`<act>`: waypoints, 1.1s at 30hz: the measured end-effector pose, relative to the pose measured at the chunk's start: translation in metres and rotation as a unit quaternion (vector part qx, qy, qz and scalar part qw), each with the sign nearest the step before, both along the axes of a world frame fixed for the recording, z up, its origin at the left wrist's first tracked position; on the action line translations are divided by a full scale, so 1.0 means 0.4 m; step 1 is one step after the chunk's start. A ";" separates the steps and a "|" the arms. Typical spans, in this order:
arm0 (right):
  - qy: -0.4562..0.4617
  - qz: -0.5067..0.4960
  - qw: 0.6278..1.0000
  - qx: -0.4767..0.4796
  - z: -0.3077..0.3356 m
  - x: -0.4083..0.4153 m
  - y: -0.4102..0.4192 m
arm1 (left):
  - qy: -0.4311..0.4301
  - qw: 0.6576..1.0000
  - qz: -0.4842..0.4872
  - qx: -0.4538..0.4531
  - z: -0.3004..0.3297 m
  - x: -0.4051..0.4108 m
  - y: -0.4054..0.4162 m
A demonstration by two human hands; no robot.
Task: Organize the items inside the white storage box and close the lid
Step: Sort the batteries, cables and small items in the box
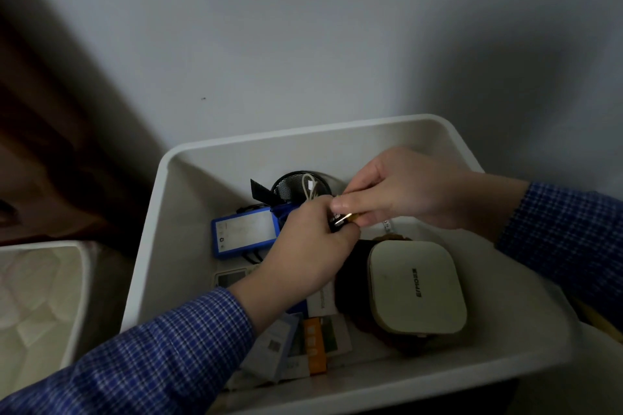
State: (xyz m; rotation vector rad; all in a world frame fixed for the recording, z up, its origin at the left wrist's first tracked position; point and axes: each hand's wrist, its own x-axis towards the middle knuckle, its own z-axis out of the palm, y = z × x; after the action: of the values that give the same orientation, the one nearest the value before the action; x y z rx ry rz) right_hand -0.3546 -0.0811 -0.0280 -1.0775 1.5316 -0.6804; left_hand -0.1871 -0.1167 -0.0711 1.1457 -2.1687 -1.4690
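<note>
We're over the box (188, 158), lid out of view. Left hand (303, 246) and right hand (401, 189) both pinch a small battery-like item (342, 221) above its middle. Fumble it and it drops behind the cream case (416, 286), into the clutter.

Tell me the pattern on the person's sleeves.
Blue-and-white check on both sleeves, clearest in the head view.
</note>
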 end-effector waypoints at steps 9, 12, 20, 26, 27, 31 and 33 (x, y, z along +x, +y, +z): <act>0.273 0.035 0.961 0.036 -0.076 -0.042 -0.048 | 0.082 0.948 0.090 0.295 0.038 -0.004 0.004; 0.432 0.098 0.896 0.038 -0.147 0.012 -0.060 | 0.076 0.933 0.081 0.341 0.050 0.011 -0.004; 0.465 0.092 0.880 0.036 -0.231 0.052 -0.103 | -0.020 0.937 -0.001 0.348 0.057 0.063 -0.003; 0.492 0.073 0.866 0.040 -0.250 0.045 -0.118 | -0.062 0.937 -0.058 0.338 0.060 0.060 0.006; 0.488 0.073 0.869 0.047 -0.249 0.040 -0.119 | -0.067 0.938 -0.063 0.335 0.060 0.058 0.007; 0.468 0.084 0.876 0.085 -0.245 0.032 -0.120 | -0.087 0.940 -0.074 0.322 0.056 0.053 0.012; 0.458 0.072 0.880 0.103 -0.250 0.034 -0.123 | -0.093 0.940 -0.083 0.316 0.056 0.052 0.015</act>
State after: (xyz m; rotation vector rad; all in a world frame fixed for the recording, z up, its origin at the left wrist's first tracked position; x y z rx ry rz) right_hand -0.3411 -0.1305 -0.1279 -1.4185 2.2165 0.1671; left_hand -0.1665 -0.1106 -0.0487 1.3556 -1.9932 -2.3288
